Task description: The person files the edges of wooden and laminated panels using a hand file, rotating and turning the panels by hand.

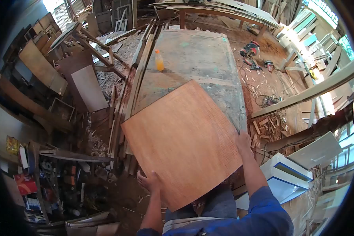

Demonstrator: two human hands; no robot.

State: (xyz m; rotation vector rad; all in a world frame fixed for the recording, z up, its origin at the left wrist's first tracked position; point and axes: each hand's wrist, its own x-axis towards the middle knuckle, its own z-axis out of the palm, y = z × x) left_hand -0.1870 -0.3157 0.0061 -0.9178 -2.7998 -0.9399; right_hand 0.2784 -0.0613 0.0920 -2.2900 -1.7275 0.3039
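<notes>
A large square wooden panel (185, 145) is held tilted in front of my body, over the near end of a long grey worktable (192, 51). My left hand (148, 181) grips its lower left edge, with the thumb on the face and the other fingers at the edge. On the right edge, near the corner, my right hand (244, 144) is closed round the board; its fingertips are partly hidden. An orange bottle (159, 61) stands upright on the table beyond the panel.
Long planks (139, 78) run along the table's left side. Power tools (251, 51) and wood scraps lie on the floor at right. White box pieces (285, 177) stand near my right arm. A cluttered shelf (74, 156) is at lower left.
</notes>
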